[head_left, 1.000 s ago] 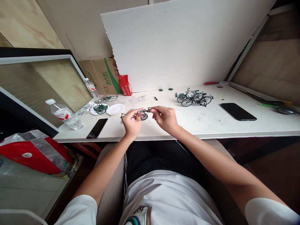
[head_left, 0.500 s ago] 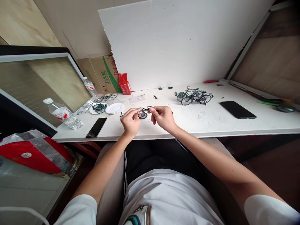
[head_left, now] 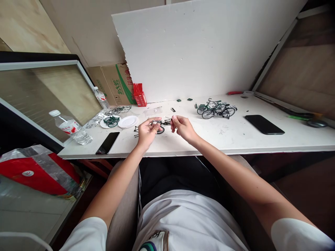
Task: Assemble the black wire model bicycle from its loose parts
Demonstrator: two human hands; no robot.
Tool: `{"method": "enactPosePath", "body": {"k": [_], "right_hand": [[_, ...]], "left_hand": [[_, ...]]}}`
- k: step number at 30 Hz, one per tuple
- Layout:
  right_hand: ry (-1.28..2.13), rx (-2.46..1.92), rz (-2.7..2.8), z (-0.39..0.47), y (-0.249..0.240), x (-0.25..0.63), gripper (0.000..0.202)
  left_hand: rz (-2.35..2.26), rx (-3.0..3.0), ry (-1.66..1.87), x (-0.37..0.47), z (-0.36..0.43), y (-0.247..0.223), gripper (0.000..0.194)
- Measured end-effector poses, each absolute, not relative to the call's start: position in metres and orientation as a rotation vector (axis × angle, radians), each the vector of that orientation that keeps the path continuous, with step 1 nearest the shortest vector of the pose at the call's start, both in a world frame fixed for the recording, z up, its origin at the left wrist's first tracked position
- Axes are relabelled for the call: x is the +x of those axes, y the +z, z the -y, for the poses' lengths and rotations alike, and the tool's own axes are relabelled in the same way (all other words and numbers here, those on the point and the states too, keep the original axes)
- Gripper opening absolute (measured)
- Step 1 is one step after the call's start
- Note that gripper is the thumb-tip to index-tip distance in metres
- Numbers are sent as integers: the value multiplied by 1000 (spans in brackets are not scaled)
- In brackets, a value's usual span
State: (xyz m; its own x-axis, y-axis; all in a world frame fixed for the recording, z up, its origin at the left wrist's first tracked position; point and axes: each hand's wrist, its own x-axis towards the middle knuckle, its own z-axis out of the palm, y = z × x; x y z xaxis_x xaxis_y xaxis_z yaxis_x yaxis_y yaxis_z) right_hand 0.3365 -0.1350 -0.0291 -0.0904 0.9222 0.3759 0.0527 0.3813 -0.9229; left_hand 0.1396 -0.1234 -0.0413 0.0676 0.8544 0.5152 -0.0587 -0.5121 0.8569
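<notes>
Above the front of the white table (head_left: 217, 141), my left hand (head_left: 146, 134) pinches a small dark model bicycle part between thumb and fingers. A spoked toy wheel (head_left: 160, 130) shows right beside these fingertips; whether it joins the held part I cannot tell. My right hand (head_left: 183, 129) is closed, thumb against fingertips, just to the right and apart from the left hand. What it pinches is too small to make out. Between the hands, dark thin bicycle parts (head_left: 166, 122) show, partly hidden. A small black frame piece (head_left: 136, 131) lies left of my left hand.
Model bicycles (head_left: 219, 111) stand at the right, near a black phone (head_left: 264, 124). Leftward are another phone (head_left: 108, 143), a white plate (head_left: 128, 121), green bicycle parts (head_left: 111, 121) and a water bottle (head_left: 70, 128). A red box (head_left: 140, 95) stands behind.
My right hand has drawn slightly away to the right, widening the gap between the hands. My left hand has turned a little, its fingers still pinched. The view has shifted slightly.
</notes>
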Motion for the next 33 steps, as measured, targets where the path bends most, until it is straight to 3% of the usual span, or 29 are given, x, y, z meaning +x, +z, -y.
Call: {"method": "enactPosePath", "body": {"k": [6, 14, 33], "right_hand": [[956, -810, 1462, 136, -30, 336, 63], [638, -628, 1625, 151, -26, 328, 54], [469, -667, 1643, 152, -26, 332, 44]], "left_hand": [[-734, 1490, 1437, 142, 125, -40, 39], [-672, 1363, 1385, 148, 136, -31, 42], [-656, 1463, 1330, 143, 138, -26, 45]]}}
